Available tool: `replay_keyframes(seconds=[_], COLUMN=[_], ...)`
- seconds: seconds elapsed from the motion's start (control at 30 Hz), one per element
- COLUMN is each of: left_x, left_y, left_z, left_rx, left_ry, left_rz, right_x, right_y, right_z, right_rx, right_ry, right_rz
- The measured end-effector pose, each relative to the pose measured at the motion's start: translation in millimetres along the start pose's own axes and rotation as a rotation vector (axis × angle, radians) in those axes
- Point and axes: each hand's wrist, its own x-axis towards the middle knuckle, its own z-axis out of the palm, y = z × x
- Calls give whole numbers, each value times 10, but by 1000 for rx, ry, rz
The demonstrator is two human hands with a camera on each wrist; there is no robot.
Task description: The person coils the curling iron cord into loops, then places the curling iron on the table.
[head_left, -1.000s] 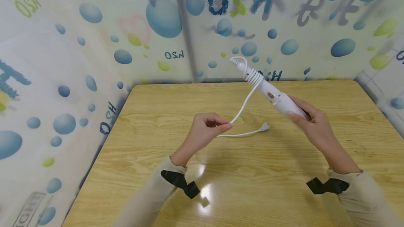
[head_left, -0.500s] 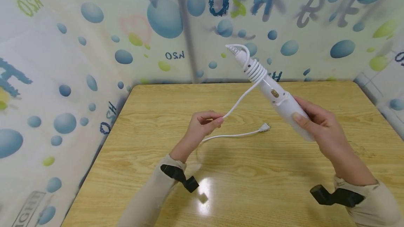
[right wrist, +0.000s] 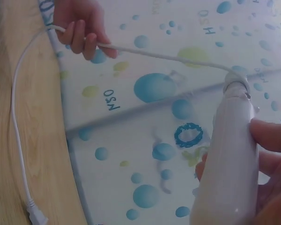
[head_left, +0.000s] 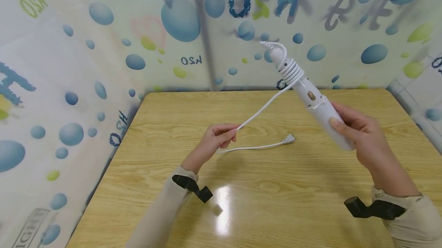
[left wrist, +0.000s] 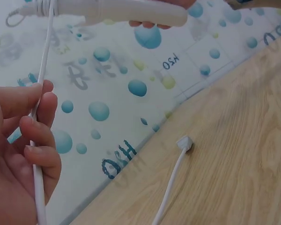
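My right hand (head_left: 369, 140) grips the smooth wide end of a white hair styling iron (head_left: 322, 114), thumb along its side. The iron is held in the air, tilted, its narrow end up and to the left. Several coils of its white power cord (head_left: 260, 110) wrap that narrow end, below the ribbed cord sleeve (head_left: 267, 45). A small gold-brown switch (head_left: 311, 96) shows on the body. With my left hand (head_left: 210, 140) I pinch the cord, which runs taut to the coils. In the left wrist view, the fingers (left wrist: 40, 136) curl round it. The two-prong plug (head_left: 289, 138) lies on the table.
The wooden table (head_left: 155, 202) has a bright light reflection near its front. Behind it and at the left stand walls (head_left: 114, 41) printed with blue and green drops and letters. Black wrist cameras (head_left: 374, 209) are strapped over both sleeves.
My right hand has carried the iron up and to the right. My left hand, still on the cord, has shifted slightly left, and the cord between the hands has straightened. The plug has stayed put.
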Motion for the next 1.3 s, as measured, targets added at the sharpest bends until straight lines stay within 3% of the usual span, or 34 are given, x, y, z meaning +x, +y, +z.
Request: replay_keyframes(seconds=[0.27, 0.43, 0.5, 0.63, 0.7, 0.8, 0.87, 0.93, 1.03, 1.3], left_x=[294, 459, 510, 586, 610, 644, 676, 701, 720, 771], left_y=[-88, -121, -122, -122, -121, -107, -100, -83, -53, -19], left_z=[-142, -226, -237, -253, -273, -298, -306, -306, -301, -209], left_rx=[121, 292, 365, 390, 351, 317, 329, 386, 462, 587], left_ry=[128, 266, 280, 183, 88, 6, -12, 11, 15, -105], left_rz=[-163, -225, -239, -227, -151, -112, -113, -178, -200, -147], right_x=[-17, -20, -19, -19, -20, -12, -7, -3, 1, -5], right_y=[0, 31, 48, 64, 65, 74, 90, 111, 137, 202], right_z=[69, 62, 50, 36, 34, 34, 32, 26, 24, 83], right_rx=[14, -52, -75, -103, -116, -134, -133, -105, -74, -134], right_ry=[-144, -271, -344, -479, -534, -620, -678, -732, -790, -897], right_rz=[-56, -102, -114, -98, -69, -53, -44, -46, -38, 50])
